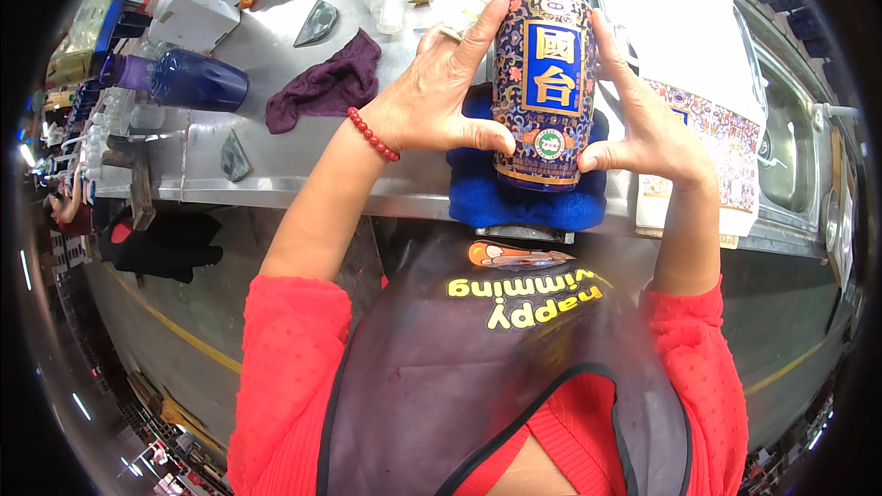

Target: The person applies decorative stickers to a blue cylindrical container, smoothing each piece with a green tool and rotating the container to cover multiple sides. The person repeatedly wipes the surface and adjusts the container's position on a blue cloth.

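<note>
A dark blue bottle [542, 83] with ornate patterned wrapping and a gold-edged label stands on a blue cloth [514, 197] at the near edge of the steel surface [276, 152]. The left hand [441, 92] and right hand [643, 119] both clasp its sides. A workshop floor lies below. The bottle stands upright, neck away from the person.

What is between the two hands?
In the head view, a dark blue patterned bottle stands on a blue cloth, pressed between the left hand and right hand.
</note>
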